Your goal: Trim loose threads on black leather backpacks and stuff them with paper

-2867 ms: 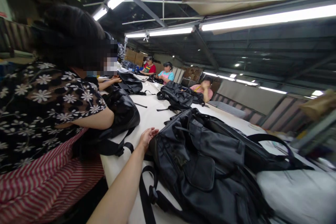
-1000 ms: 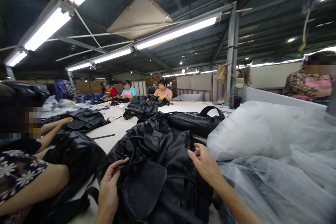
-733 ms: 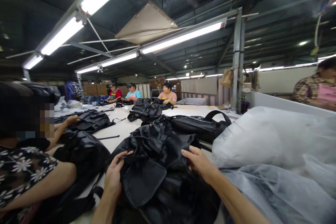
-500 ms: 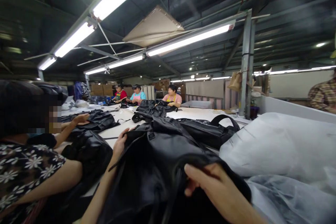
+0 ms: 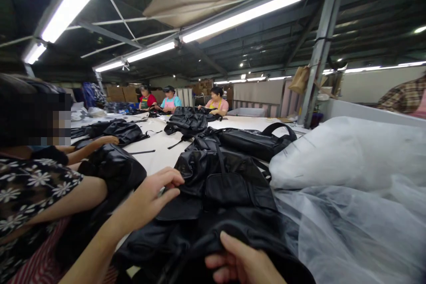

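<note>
A black backpack (image 5: 229,186) lies on the long white table (image 5: 159,142) right in front of me. My left hand (image 5: 151,197) hovers at its left side, fingers slightly curled and apart, tips touching the bag's flap, holding nothing. At the bottom edge, my right hand (image 5: 241,262) is closed, gripping a black fold of the backpack near me. Another black backpack (image 5: 256,140) lies just behind it.
A person in a flowered top (image 5: 36,191) sits close at my left with a black bag (image 5: 113,171). Clear plastic sheeting (image 5: 342,204) is heaped at the right. More black bags (image 5: 188,120) and several seated workers (image 5: 216,102) are farther along the table. A steel post (image 5: 316,57) stands right.
The backpack that I had lifted and turned over is back down on the table. My left hand has let go and come toward its left flap. My right hand has drawn nearer to me, still gripping.
</note>
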A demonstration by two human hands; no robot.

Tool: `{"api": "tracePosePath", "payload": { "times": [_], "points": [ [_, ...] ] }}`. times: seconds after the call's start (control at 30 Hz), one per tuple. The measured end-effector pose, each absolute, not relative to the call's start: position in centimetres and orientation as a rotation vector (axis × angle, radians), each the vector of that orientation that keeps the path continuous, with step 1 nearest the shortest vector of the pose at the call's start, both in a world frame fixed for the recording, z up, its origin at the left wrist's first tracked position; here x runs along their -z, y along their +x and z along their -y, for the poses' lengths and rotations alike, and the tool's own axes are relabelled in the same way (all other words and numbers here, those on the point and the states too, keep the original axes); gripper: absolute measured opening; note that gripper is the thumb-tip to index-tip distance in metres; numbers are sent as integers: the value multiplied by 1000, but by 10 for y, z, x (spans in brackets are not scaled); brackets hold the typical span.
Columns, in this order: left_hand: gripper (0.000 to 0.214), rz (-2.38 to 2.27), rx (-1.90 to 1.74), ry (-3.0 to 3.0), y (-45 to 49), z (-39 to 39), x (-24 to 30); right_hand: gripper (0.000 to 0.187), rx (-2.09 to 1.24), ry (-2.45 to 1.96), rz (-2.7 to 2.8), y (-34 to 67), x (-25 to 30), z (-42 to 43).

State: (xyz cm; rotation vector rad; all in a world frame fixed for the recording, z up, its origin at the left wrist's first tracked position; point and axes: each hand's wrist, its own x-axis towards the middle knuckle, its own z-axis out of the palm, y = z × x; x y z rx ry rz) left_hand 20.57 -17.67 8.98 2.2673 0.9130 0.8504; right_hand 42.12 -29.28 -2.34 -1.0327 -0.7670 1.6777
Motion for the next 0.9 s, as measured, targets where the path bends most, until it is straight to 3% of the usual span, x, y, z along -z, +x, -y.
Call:
{"api": "tracePosePath", "payload": {
  "times": [0.1,0.27,0.37,0.5,0.63,0.73,0.9],
  "points": [
    [14,-795,-584,2350,196,244,-88,18,-1657,-869,397,423,-20,268],
    [32,-781,-527,2476,216,256,-65,27,-1726,-801,274,441,-63,216],
    [40,-901,-604,2628,233,206,-48,34,-1735,-822,312,458,-53,186],
    [48,-976,-443,2785,253,132,-13,43,-1680,-989,340,471,-12,160],
    [63,-952,-397,2797,271,104,26,48,-1607,-1115,428,471,21,149],
    [71,-933,-430,2805,270,107,43,45,-1573,-1151,538,470,27,151],
    [65,-776,-605,2788,246,103,73,26,-1416,-1289,777,460,10,173]
  ]
}}
